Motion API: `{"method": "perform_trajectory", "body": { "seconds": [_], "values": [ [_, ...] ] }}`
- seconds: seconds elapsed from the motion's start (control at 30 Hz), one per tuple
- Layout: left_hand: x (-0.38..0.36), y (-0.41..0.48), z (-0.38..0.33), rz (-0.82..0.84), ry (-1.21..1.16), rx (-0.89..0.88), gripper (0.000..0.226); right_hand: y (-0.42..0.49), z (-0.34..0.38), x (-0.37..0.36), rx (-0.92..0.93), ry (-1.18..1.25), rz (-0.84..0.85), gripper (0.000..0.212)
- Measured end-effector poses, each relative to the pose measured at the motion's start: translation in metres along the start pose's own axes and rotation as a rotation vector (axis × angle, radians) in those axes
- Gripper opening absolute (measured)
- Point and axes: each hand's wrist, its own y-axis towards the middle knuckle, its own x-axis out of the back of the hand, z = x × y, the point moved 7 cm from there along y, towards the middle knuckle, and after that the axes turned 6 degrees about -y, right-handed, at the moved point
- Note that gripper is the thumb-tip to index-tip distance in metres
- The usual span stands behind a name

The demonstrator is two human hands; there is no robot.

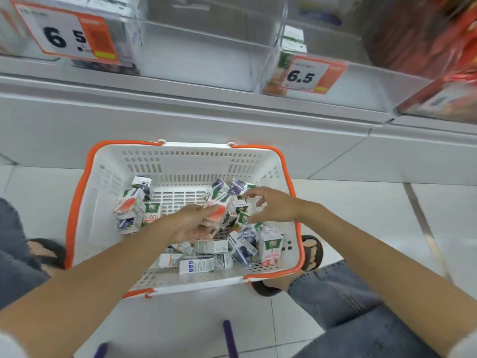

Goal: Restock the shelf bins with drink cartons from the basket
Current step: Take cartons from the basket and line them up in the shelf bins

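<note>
Held carton (218,209): over the basket's middle, above the loose cartons (241,245), likely lifted for the shelf.
Left hand (195,223): grip closed around that carton.
Right hand (275,206): fingers spread, holding nothing, hovering over the pile, probably picking another.
Basket (180,161): on the floor below the shelf; its far end is bare.
Middle bin (206,55): empty, open above the basket.

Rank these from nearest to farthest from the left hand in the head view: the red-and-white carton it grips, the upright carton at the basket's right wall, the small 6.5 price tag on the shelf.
1. Red-and-white carton: in the left hand, over the basket's middle.
2. Upright carton: inside the basket, by its right wall.
3. Small 6.5 price tag: up on the shelf bin, beyond the basket.
</note>
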Motion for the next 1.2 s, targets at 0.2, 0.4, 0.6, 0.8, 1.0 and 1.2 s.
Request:
{"method": "perform_trajectory", "body": {
  "seconds": [0.2,0.4,0.6,0.8,1.0,1.2],
  "values": [
    [-0.002,-0.009,-0.002,-0.037,-0.12,-0.144,0.079,-0.013,-0.055,-0.042,-0.161,-0.474,0.202,0.057],
    [0.002,-0.029,-0.03,-0.041,0.03,-0.32,0.057,-0.007,0.001,0.009,-0.013,-0.263,-0.025,0.039],
    [0.007,-0.064,-0.08,-0.033,0.021,-0.474,0.077,-0.017,0.124,0.09,0.261,0.124,-0.192,0.026],
    [0.007,-0.115,-0.128,-0.034,0.1,-0.616,0.059,0.001,0.212,0.106,0.27,0.138,-0.202,0.049],
    [0.044,-0.199,-0.186,-0.14,0.33,-0.853,0.075,-0.008,0.306,0.116,0.366,-0.008,-0.023,0.054],
    [0.098,-0.297,-0.256,-0.268,0.497,-1.127,0.095,-0.011,0.424,0.152,0.48,-0.209,-0.297,0.044]
  ]
}}
